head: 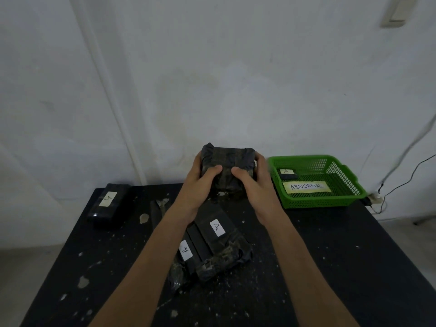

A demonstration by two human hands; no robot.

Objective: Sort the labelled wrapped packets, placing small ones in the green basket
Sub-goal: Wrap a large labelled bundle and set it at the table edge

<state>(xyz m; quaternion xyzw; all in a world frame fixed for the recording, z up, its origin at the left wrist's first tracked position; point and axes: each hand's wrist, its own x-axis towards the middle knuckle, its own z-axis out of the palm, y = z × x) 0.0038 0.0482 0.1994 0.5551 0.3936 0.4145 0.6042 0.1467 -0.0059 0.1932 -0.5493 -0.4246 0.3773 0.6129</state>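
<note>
A dark wrapped packet (228, 159) is held up above the far edge of the black table (330, 267). My left hand (200, 182) grips its left side and my right hand (252, 182) grips its right side, thumbs on the near face. Its label is hidden. Below my wrists lies a pile of packets, the top one (214, 227) with a white "A" label and another (186, 252) beside it. A further labelled packet (108, 201) lies at the far left. The green basket (316, 199) at the far right holds one small labelled packet (287, 173).
A white card reading "ABNORMAL" (306, 186) lies inside the basket. Pale flecks and scraps dot the table top. A white wall stands behind the table. Cables (401, 182) and a plug hang at the right, beyond the basket.
</note>
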